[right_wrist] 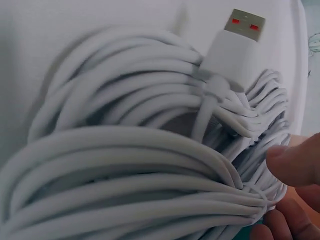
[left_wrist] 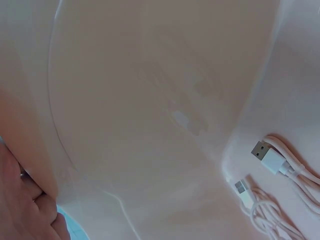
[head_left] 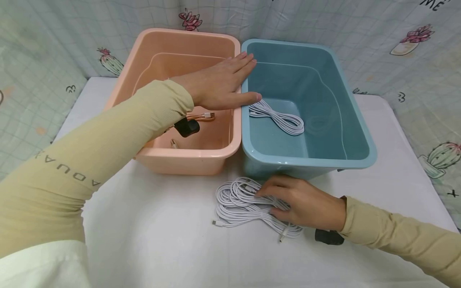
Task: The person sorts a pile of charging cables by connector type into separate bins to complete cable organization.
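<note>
- The coiled white cables (head_left: 239, 210) lie in a heap on the table (head_left: 151, 240), just in front of the blue bin; a USB plug (right_wrist: 232, 55) stands up from the coils.
- The right hand (head_left: 304, 202) has its grip on the heap, thumb and fingers pinching the strands near a thin tie (right_wrist: 261, 200).
- The step in hand looks like taking hold of one coil in the heap.
- The next move seems to call for a firm pinch at that bound middle and a check that no neighbouring strand or loose plug comes along.
- The left hand (head_left: 223, 82) lies spread across the adjoining rims, fingers straight, its grip holding nothing.
- In the blue bin (head_left: 313, 162) rests another white coil (head_left: 286, 122).
- The pink bin (head_left: 187, 153), beside it, holds cables with metal-tipped plugs (left_wrist: 274, 161).
- Behind hangs cactus-printed fabric (head_left: 317, 18).
</note>
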{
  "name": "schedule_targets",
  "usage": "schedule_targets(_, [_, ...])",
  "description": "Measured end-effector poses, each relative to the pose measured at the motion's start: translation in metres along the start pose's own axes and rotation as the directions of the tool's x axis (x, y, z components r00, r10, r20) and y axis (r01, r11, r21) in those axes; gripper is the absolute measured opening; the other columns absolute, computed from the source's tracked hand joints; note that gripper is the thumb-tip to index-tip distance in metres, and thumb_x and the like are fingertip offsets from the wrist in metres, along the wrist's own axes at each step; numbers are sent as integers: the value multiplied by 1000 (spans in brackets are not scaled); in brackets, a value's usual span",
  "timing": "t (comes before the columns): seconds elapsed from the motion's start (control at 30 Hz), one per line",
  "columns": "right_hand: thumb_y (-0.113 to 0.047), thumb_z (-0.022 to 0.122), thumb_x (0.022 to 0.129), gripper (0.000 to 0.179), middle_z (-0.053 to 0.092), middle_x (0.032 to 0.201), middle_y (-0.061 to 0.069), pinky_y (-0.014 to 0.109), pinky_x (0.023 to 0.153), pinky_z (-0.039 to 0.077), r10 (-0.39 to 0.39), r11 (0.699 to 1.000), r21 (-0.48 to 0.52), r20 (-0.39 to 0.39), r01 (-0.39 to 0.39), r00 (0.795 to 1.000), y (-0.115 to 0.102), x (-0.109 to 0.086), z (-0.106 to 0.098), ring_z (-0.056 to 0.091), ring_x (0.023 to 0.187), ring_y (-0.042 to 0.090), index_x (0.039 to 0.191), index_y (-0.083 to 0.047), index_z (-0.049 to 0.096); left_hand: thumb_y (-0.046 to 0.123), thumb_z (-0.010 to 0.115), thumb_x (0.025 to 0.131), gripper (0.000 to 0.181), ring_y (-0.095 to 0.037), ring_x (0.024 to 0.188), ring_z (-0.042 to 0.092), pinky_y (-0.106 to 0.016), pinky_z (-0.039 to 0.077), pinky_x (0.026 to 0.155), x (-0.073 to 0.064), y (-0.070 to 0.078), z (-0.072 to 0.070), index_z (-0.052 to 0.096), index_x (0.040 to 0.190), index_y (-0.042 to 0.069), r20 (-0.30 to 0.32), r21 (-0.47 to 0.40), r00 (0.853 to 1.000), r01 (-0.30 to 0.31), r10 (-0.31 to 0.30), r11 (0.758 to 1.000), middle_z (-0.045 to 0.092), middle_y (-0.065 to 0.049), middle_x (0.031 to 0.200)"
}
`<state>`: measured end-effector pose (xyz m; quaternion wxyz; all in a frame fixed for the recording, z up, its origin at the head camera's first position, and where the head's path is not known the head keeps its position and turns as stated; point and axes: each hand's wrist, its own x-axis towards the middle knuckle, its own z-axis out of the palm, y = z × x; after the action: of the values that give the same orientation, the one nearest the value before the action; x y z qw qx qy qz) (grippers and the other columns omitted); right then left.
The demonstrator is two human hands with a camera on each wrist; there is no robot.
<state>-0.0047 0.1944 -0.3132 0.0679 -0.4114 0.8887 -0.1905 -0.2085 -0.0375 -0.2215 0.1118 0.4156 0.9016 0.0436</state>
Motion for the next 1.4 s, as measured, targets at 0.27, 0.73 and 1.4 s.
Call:
schedule_targets(0.27, [-16,83,75,47,67,111,-4,26,83,58,104,992,-65,-23,-105,994,2,-6,6,63,98,6,119,-15,66,69,26,95,91,-23,155,-12,-43,-2,129,0,1,1,-7,157,11,-3,0,1000,4,-4,1000,-12,-5,166])
schedule_targets(0.73, [-19,85,73,53,67,115,2,30,86,59,141,986,-79,-110,-150,984,2,-7,20,65,104,13,121,-8,66,68,27,95,91,-24,155,-11,-44,-1,129,-1,2,1,-6,157,9,-13,5,1000,1,-1,1000,-11,-6,166])
schedule_targets(1.4, [-6,79,72,45,67,111,-4,25,79,57,159,987,33,-158,-156,974,2,-7,26,62,97,6,116,-14,69,68,26,95,91,-23,155,-12,-43,-2,129,-1,2,1,-6,157,10,-1,4,1000,2,-2,1000,-12,-6,166])
